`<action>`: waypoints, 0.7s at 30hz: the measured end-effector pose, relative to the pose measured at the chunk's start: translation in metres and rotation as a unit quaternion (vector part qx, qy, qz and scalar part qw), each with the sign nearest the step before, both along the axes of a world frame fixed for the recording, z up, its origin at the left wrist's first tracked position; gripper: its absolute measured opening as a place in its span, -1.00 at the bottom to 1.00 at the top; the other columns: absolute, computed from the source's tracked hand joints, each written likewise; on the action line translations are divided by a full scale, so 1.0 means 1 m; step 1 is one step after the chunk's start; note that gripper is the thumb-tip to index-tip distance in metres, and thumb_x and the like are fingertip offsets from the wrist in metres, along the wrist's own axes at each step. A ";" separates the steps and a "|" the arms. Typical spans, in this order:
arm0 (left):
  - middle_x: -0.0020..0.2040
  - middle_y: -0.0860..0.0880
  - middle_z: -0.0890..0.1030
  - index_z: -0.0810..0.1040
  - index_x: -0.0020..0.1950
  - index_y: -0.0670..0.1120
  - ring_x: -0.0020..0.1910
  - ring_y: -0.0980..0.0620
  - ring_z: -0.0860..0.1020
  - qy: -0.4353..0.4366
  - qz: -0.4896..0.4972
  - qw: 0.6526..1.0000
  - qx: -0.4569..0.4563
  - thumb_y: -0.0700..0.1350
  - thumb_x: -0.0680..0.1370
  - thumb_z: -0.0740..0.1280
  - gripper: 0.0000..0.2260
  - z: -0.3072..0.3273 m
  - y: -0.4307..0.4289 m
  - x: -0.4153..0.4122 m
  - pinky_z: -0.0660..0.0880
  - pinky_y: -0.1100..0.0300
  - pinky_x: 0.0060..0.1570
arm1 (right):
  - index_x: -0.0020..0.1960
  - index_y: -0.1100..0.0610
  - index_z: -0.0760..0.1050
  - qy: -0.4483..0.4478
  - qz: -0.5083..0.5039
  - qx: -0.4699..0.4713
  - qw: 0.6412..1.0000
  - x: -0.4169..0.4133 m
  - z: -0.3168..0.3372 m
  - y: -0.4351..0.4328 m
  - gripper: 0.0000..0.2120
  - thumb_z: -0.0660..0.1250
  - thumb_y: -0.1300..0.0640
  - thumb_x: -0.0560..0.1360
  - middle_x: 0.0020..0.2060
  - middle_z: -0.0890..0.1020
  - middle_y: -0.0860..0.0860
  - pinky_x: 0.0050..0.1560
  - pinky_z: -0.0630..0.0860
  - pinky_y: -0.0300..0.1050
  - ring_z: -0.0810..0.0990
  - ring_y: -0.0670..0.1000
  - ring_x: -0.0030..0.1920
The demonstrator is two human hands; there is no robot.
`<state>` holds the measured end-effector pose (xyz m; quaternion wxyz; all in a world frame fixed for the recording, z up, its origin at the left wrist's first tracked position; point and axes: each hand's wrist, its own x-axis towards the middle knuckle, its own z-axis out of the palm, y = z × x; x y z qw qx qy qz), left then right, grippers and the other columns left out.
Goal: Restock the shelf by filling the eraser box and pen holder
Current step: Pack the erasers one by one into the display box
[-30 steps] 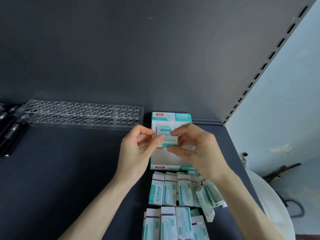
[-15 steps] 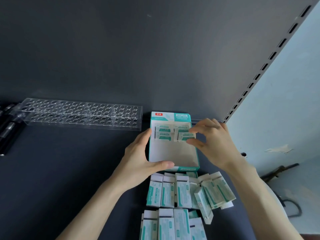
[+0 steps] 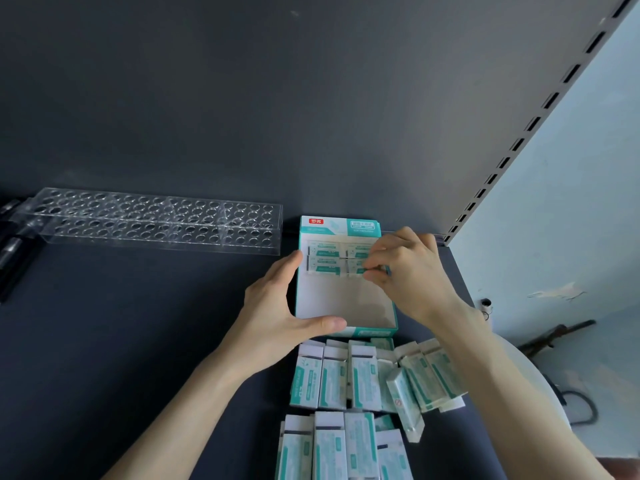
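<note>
A teal and white eraser box lies open on the dark shelf, with several wrapped erasers lined up at its far end. My left hand grips the box by its left wall and near corner, thumb across the front edge. My right hand reaches into the far right of the box and pinches an eraser there against the others. Loose erasers lie in rows in front of the box. A clear plastic pen holder full of round holes stands at the back left.
Dark pens lie at the far left edge beside the holder. The shelf's back panel rises behind everything, with a slotted upright on the right. A white round object sits beyond the shelf's right edge.
The eraser I held up in both hands a second ago now sits in the box's far right. My left hand dropped to the box's left side; my right fingers have closed in on the eraser.
</note>
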<state>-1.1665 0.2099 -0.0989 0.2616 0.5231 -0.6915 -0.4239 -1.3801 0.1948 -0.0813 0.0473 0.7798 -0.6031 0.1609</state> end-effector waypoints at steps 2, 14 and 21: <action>0.48 0.27 0.19 0.13 0.53 0.11 0.48 0.13 0.14 -0.002 0.002 1.000 0.002 0.38 0.09 0.42 0.07 0.001 0.000 0.000 0.19 -0.03 0.45 | -0.20 0.04 0.67 -0.003 -0.009 0.024 1.000 0.000 0.000 -0.001 -0.89 0.45 0.24 0.35 -0.10 0.67 -0.01 -0.15 -0.03 -0.21 0.46 0.14 -0.07; 0.47 0.21 0.14 0.06 0.53 0.13 0.47 0.02 0.14 -0.039 -0.018 0.999 0.003 0.29 0.22 0.51 0.01 0.012 0.003 0.001 0.17 0.02 0.41 | 0.05 0.07 0.63 -0.077 -0.042 0.034 0.996 0.003 0.000 0.005 -0.83 0.36 0.11 0.48 0.12 0.54 -0.04 0.02 0.10 -0.20 0.24 0.00 -0.01; 0.13 0.16 0.45 0.52 0.19 0.03 0.13 0.23 0.42 -0.041 0.022 0.987 -0.152 0.09 0.33 0.51 -0.53 0.026 0.023 0.015 0.30 0.39 0.13 | -0.18 0.04 0.63 -0.275 0.034 0.107 0.955 0.018 0.027 0.063 -0.94 0.49 0.13 0.37 -0.22 0.61 -0.13 -0.12 0.37 -0.30 0.47 -0.12 -0.18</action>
